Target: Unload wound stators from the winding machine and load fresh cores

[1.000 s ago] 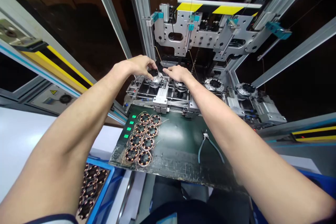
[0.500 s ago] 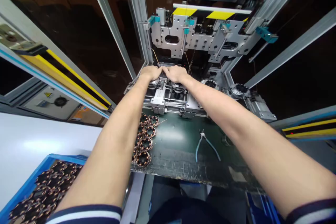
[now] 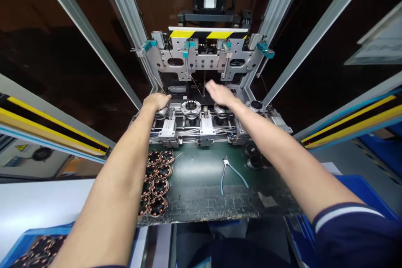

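Note:
My left hand [image 3: 157, 101] is over the leftmost round metal fixture [image 3: 161, 112], thumb and finger closed where a thin copper wire [image 3: 159, 85] comes down to them. The fingers hide the wire's end. My right hand [image 3: 220, 93] is in the air above the third fixture [image 3: 221, 111], blurred by motion; whether it holds anything cannot be seen. Between the hands, the second fixture [image 3: 191, 109] carries a dark slotted ring. Another copper wire [image 3: 197, 86] slants down to its right.
Several copper-wound stator rings [image 3: 158, 206] lie at the bench's left. Blue-handled cutting pliers [image 3: 225, 171] lie open mid-bench. Wire spools [image 3: 254, 160] sit near my right forearm. A metal machine head [image 3: 204, 56] hangs behind the fixtures. A blue bin [image 3: 25, 238] of rings is lower left.
My hands were together at the left wire. My right hand has moved away to the right, uncovering the second fixture, while my left stays at the leftmost one. The camera view has shifted.

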Tool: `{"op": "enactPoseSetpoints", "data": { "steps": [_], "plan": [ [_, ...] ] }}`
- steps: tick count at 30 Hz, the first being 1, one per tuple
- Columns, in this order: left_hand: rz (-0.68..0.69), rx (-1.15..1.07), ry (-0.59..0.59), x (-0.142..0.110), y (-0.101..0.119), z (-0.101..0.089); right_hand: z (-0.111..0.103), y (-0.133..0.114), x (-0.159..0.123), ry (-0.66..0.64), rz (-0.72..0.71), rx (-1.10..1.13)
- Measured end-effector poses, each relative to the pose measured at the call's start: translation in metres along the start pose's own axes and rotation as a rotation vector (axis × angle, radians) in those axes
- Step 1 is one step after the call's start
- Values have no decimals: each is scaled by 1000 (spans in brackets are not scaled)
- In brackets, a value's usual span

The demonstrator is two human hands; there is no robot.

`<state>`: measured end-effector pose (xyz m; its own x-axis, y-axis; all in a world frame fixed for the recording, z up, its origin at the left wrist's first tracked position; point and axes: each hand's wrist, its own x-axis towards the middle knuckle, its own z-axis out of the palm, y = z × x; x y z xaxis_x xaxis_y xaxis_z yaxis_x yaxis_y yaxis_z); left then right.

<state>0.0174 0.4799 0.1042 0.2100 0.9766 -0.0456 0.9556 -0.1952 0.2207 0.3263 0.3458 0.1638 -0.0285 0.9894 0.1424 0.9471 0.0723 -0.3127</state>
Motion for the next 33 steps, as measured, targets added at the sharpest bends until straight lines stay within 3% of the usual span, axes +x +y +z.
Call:
{"op": "enactPoseSetpoints", "data": {
  "steps": [3, 6, 8, 10, 12, 14, 17, 20, 22, 23, 24, 26, 28, 30, 33],
  "plan": [
    [-10, 17, -20, -3, 3, -6, 3, 13, -7, -84, 21, 47],
    [-15, 23, -45, -3, 5, -10, -13, 28, -17, 4, -85, 122],
    [-23, 17, -59, -3, 6, -10, -30, 53, -28, 102, -96, 176],
    [-34, 2, -61, -6, 9, -10, -43, 84, -39, 151, 16, 151],
    [-52, -18, -42, -13, 14, -13, -48, 111, -49, 117, 163, 75],
    [-77, -40, 17, -25, 24, -21, -48, 124, -56, 69, 215, 44],
    [-135, -79, 198, -57, 44, -38, -55, 119, -71, 83, 138, 84],
    [-183, -147, 441, -122, 70, -35, -66, 115, -121, 182, 41, 138],
    [-162, -213, 600, -191, 90, -5, -58, 125, -186, 262, 10, 183],
    [-53, -339, 713, -232, 100, 19, -48, 132, -227, 335, -7, 250],
    [105, -452, 719, -275, 111, 46, -33, 140, -271, 385, 12, 302],
    [346, -527, 550, -358, 134, 106, 6, 154, -358, 466, 146, 314],
    [403, -507, 422, -420, 154, 158, 47, 161, -430, 510, 264, 274],
    [379, -446, 303, -452, 167, 194, 81, 163, -476, 523, 340, 244],
    [339, -387, 267, -460, 174, 215, 111, 163, -501, 503, 368, 233]
  ]
}}
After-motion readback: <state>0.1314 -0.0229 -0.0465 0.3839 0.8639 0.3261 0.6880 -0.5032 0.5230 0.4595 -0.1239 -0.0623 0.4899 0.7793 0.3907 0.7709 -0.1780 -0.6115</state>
